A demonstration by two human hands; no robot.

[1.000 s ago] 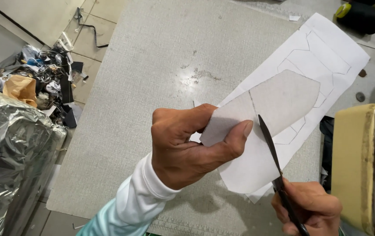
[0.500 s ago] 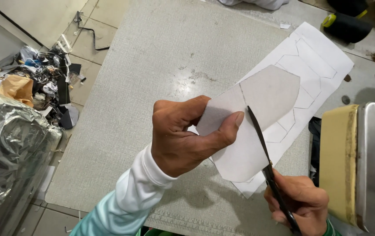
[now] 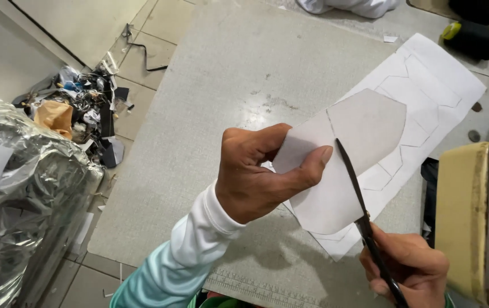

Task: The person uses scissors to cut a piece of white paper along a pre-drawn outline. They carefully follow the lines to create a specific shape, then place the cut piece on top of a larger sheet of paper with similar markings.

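Observation:
My left hand point(image 3: 261, 171) pinches a grey paper cut-out point(image 3: 358, 128) above the table, thumb on top of its near end. My right hand point(image 3: 407, 268) grips black scissors point(image 3: 358, 194) at the lower right; their blades point up along the cut-out's right edge, at a pencil line across it. Under the cut-out lies a white paper sheet point(image 3: 427, 80) with drawn pattern outlines.
A grey work mat point(image 3: 227, 74) covers the table. A yellowed padded block with a metal edge point(image 3: 467, 217) stands at the right. Crumpled foil point(image 3: 22, 188) fills the left, with a heap of scraps point(image 3: 79, 108) on the tiled floor. A dark spool point(image 3: 475, 37) sits top right.
The scissors have moved up along the cut-out's edge, closer to my left thumb. The view has shifted slightly, with the paper turned a little.

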